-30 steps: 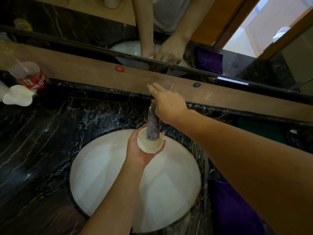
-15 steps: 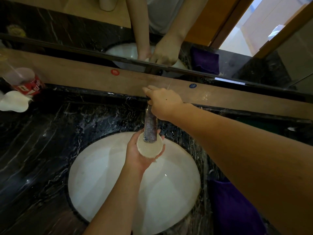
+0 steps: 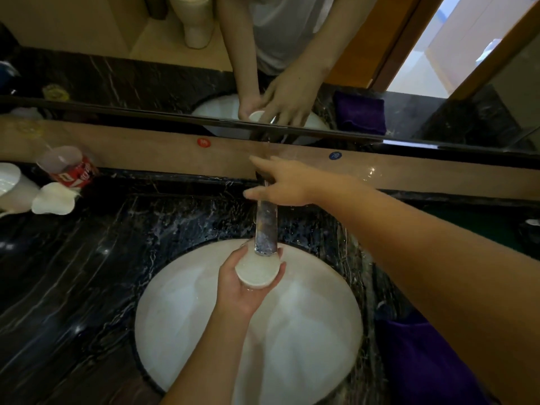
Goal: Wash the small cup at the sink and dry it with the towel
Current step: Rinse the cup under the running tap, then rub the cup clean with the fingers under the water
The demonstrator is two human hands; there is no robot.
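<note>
Left hand: the left hand [image 3: 242,287] is wrapped around the small cup [image 3: 257,271], fingers curled up its side, mouth upward.
Cup position: directly under the tip of the tap [image 3: 265,229], over the back of the sink [image 3: 204,331]. Held there, I judge, to catch the water and let any spill fall into the basin.
Cup contents: the inside looks pale and cloudy, likely water; a running stream is hard to make out.
Right hand: the right hand [image 3: 285,184] reaches across to the base of the tap, fingers spread and loose, lying over the top of it, not closed round anything I can see. Probably working the water control, which the hand hides.
Towel: a purple towel [image 3: 423,361] lies on the table just right of the sink, near enough for drying. Untouched.
Stage: washing under way, drying not begun.
Table: black stone with white veins [image 3: 87,273], wet-looking spatter round the tap.
Left end: a clear plastic bottle with a red label [image 3: 70,168] lying on its side, beside white containers [image 3: 52,198].
Room: dim bathroom; a mirror [image 3: 146,77] behind the wooden ledge repeats both hands, the cup and the towel.
</note>
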